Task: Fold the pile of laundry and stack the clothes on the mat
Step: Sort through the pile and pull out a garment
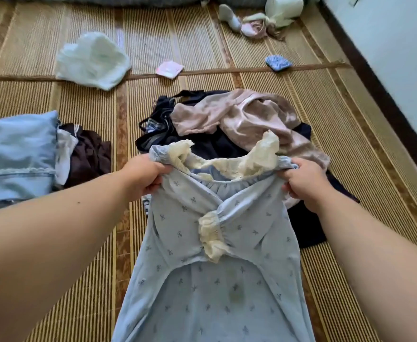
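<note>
While both hands, left hand (146, 176), right hand (303, 181), grasp shoulders, blue dress (209, 287) hangs below

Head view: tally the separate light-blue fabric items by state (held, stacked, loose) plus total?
Held: 1, the light-blue bow-print garment with cream lace trim, in the grip of the left hand and right hand.
Stacked at left: 1, the plain light-blue folded cloth.
Loose on the woven straw mat: 1, the small blue patterned cloth.
Total: 3
</note>
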The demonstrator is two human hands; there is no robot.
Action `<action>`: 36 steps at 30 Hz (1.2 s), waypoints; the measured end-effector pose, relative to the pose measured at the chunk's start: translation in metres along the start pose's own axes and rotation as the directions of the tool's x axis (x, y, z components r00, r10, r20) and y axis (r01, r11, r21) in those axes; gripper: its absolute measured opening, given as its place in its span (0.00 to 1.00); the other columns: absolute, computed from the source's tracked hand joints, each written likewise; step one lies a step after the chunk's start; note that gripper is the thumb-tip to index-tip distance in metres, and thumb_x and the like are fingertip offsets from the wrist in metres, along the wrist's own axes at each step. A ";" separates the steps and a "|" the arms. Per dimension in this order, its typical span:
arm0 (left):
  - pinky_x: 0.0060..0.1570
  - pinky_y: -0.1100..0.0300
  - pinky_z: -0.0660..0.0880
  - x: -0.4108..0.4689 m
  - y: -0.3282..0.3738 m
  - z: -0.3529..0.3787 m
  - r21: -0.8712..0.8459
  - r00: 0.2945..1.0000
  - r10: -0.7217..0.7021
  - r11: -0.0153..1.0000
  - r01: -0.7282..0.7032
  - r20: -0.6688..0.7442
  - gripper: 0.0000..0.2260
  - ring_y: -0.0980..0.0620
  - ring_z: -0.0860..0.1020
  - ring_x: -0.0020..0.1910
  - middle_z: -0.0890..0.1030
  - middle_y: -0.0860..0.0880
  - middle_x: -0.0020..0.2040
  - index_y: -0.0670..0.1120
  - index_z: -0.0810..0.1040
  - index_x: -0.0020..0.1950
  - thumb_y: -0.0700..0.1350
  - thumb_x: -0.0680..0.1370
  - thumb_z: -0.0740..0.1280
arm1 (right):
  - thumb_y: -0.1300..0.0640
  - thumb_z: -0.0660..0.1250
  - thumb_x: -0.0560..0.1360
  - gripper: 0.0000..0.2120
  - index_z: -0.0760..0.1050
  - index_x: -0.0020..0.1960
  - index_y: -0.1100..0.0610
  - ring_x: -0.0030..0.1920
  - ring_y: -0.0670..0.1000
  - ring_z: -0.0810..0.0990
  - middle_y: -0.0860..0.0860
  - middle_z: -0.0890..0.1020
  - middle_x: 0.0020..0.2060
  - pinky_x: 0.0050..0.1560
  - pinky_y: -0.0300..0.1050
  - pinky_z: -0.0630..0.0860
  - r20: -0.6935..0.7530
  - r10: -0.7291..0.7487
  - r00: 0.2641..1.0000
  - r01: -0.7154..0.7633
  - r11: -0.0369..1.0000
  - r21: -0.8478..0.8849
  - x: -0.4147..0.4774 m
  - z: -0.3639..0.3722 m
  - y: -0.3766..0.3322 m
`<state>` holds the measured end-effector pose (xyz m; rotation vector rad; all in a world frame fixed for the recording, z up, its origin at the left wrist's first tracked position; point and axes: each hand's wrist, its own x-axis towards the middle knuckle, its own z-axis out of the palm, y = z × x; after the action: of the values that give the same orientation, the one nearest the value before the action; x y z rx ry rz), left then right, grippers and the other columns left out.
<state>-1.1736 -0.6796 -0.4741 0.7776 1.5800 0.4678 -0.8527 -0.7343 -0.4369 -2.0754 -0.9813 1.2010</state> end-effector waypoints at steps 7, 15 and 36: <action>0.46 0.55 0.80 -0.020 0.078 -0.019 -0.104 0.953 0.297 0.948 -0.301 -0.053 0.11 0.49 0.82 0.45 0.83 0.47 0.47 0.52 0.81 0.49 0.37 0.72 0.74 | 0.57 0.69 0.70 0.07 0.82 0.47 0.51 0.45 0.56 0.83 0.54 0.84 0.42 0.47 0.54 0.82 -0.143 -0.159 0.977 0.176 0.978 0.116 -0.004 -0.021 -0.053; 0.48 0.65 0.78 -0.054 0.087 -0.027 0.189 0.803 0.596 0.788 -0.585 0.001 0.10 0.54 0.82 0.49 0.84 0.49 0.49 0.49 0.83 0.52 0.39 0.72 0.75 | 0.54 0.68 0.67 0.06 0.80 0.43 0.46 0.47 0.55 0.82 0.50 0.84 0.42 0.50 0.56 0.80 -0.205 -0.273 0.940 0.282 0.959 0.014 -0.041 -0.025 -0.059; 0.51 0.68 0.69 -0.123 -0.152 -0.089 0.832 0.862 0.204 0.233 -0.504 0.465 0.11 0.61 0.74 0.60 0.71 0.62 0.66 0.58 0.80 0.57 0.49 0.76 0.68 | 0.61 0.60 0.74 0.15 0.70 0.56 0.45 0.66 0.46 0.72 0.38 0.65 0.72 0.60 0.38 0.67 0.264 0.071 0.962 0.096 0.818 -0.568 -0.233 0.079 0.166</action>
<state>-1.2905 -0.8604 -0.4780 2.0904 1.2868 -0.3704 -0.9482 -1.0120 -0.4821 -2.3773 -1.6622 1.3245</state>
